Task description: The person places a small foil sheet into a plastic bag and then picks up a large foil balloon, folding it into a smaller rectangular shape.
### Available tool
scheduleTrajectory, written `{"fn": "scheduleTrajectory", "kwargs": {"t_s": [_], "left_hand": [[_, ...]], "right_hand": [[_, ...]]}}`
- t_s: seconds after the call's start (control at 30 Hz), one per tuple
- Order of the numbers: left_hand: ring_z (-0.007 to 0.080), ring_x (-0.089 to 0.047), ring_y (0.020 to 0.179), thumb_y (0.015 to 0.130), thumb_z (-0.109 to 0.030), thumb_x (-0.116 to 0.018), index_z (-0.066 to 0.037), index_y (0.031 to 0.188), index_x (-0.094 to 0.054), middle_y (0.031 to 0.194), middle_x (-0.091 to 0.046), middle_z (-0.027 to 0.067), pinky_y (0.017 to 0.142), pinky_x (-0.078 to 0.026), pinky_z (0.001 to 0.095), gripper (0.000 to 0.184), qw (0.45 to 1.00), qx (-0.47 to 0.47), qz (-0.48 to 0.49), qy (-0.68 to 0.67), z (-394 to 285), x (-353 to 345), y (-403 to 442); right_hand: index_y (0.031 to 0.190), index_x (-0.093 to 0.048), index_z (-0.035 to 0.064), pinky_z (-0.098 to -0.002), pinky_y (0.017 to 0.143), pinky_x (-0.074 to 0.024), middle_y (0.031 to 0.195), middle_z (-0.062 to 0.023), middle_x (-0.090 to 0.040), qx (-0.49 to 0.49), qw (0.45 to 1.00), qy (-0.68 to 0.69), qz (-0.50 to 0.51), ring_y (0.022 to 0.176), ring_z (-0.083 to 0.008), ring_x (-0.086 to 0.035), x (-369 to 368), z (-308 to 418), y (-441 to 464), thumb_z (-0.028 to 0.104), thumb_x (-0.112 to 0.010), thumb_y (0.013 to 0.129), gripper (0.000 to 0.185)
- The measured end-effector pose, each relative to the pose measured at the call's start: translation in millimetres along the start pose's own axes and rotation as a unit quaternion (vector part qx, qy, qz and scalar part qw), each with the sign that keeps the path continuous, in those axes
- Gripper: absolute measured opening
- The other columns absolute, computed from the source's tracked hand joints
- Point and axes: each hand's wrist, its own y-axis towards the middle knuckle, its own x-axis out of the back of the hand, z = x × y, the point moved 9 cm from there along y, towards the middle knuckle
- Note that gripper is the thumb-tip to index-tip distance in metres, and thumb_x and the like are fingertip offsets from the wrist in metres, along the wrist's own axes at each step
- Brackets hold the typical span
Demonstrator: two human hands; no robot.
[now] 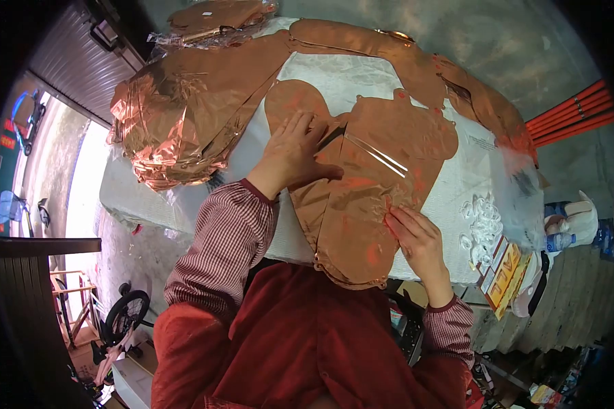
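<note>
The left hand (292,153) lies spread, clenching nothing, on a flat copper-coloured foil balloon (358,204) atop the worktop (460,187); the right hand (419,240) touches its side, any pinch unclear. Light, even pressure should best avoid creasing the thin film.

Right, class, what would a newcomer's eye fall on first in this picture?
Probably the shiny crumpled copper-coloured foil heaped at the table's upper left. Next, the flat foil sheet in the middle, with the left hand and right hand resting on it. Then the bright orange-red poles jutting in at the right.
</note>
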Motion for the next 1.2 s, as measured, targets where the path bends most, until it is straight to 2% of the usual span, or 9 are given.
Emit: {"fn": "scheduleTrajectory", "kwargs": {"t_s": [0.07,0.13,0.17,0.23,0.47,0.83,1.2], "left_hand": [[0.0337,-0.037,0.131,0.061,-0.053,-0.08,-0.008,0.129,-0.049,0.135,-0.042,0.0148,0.107,-0.033,0.0427,0.087,1.0,0.012,0.016,-0.004,-1,-2,0],[0.0327,-0.032,0.135,0.063,-0.053,-0.079,-0.006,0.131,-0.049,0.14,-0.04,0.015,0.108,-0.031,0.0431,0.088,0.995,-0.004,-0.064,0.073,-7,12,-2],[0.0327,-0.032,0.135,0.063,-0.053,-0.079,-0.006,0.131,-0.049,0.14,-0.04,0.015,0.108,-0.031,0.0431,0.088,0.995,-0.004,-0.065,0.074,-8,13,0],[0.0345,-0.027,0.138,0.067,-0.059,-0.073,-0.004,0.132,-0.048,0.143,-0.038,0.0173,0.11,-0.026,0.0436,0.089,0.998,-0.017,-0.045,0.035,-10,11,4],[0.0355,-0.029,0.137,0.067,-0.058,-0.073,-0.002,0.133,-0.045,0.141,-0.04,0.0162,0.111,-0.025,0.0443,0.091,0.996,-0.006,0.064,-0.054,-4,-14,1],[0.0385,-0.028,0.137,0.07,-0.057,-0.072,-0.012,0.136,-0.045,0.142,-0.038,0.0171,0.111,-0.025,0.0444,0.084,0.997,-0.003,0.074,-0.036,-7,-12,0],[0.0379,-0.029,0.137,0.071,-0.056,-0.071,-0.014,0.134,-0.048,0.141,-0.038,0.0171,0.111,-0.025,0.0452,0.079,0.997,-0.019,0.059,-0.044,-6,-14,0]], "right_hand": [[0.099,-0.068,0.0026,-0.0397,0.083,-0.0521,0.108,-0.0103,-0.065,-0.005,1.0,0.005,-0.008,0.102,-0.0282,-0.061,1,1,2,0.002,-0.067,0.067,0.032],[0.099,-0.068,0.0026,-0.0398,0.083,-0.0522,0.108,-0.0103,-0.065,-0.008,1.0,0.012,-0.014,0.102,-0.0283,-0.061,3,0,2,0.002,-0.067,0.067,0.032],[0.099,-0.069,0.0024,-0.0397,0.083,-0.0522,0.107,-0.0102,-0.065,-0.013,1.0,0.013,-0.02,0.102,-0.0283,-0.061,3,-1,2,0.002,-0.067,0.068,0.031],[0.099,-0.069,0.0023,-0.0397,0.083,-0.0522,0.107,-0.0101,-0.065,-0.018,0.999,0.013,-0.026,0.101,-0.0283,-0.061,4,-3,2,0.001,-0.067,0.068,0.031],[0.1,-0.07,0.0044,-0.0395,0.084,-0.0518,0.109,-0.0077,-0.066,-0.014,0.999,0.028,-0.01,0.104,-0.0273,-0.061,-2,-6,3,0.002,-0.068,0.068,0.032],[0.101,-0.069,0.0052,-0.0382,0.088,-0.0507,0.113,-0.0062,-0.065,0.036,0.998,0.056,0.015,0.11,-0.0242,-0.06,-7,-4,13,0.004,-0.07,0.069,0.032],[0.106,-0.068,0.0045,-0.0391,0.09,-0.0505,0.116,-0.0086,-0.063,0.026,0.999,0.029,0.005,0.11,-0.0259,-0.059,-12,-7,6,0.002,-0.067,0.063,0.043]]}}
